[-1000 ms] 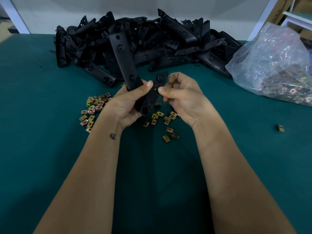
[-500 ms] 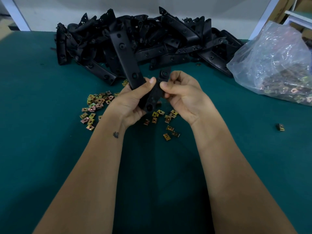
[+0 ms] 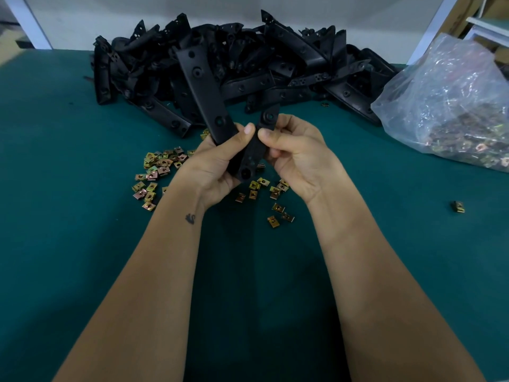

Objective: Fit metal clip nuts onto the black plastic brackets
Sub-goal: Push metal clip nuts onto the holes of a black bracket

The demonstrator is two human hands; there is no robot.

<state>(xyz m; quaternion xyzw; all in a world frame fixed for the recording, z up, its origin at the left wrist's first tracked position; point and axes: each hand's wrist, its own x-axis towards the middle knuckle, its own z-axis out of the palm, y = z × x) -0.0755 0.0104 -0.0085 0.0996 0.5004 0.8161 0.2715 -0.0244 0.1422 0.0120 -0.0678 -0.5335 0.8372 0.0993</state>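
My left hand [image 3: 217, 164] grips the lower end of a long black plastic bracket [image 3: 202, 89] that points up and away over the table. A second, shorter black bracket [image 3: 254, 150] crosses it between my hands; my left thumb presses on it and my right hand [image 3: 296, 154] pinches its right edge with thumb and curled fingers. Whether a clip nut sits under my right fingers is hidden. Loose brass-coloured clip nuts [image 3: 161, 169] lie scattered on the green table below and left of my hands.
A big pile of black brackets [image 3: 275, 64] fills the back of the green table [image 3: 68, 244]. A clear plastic bag of clip nuts [image 3: 451, 111] lies at the right. One stray nut [image 3: 458, 206] sits alone at the right. More nuts [image 3: 278, 213] lie under my hands.
Both hands and the two brackets have risen slightly and drawn a little closer together; the grip is the same.
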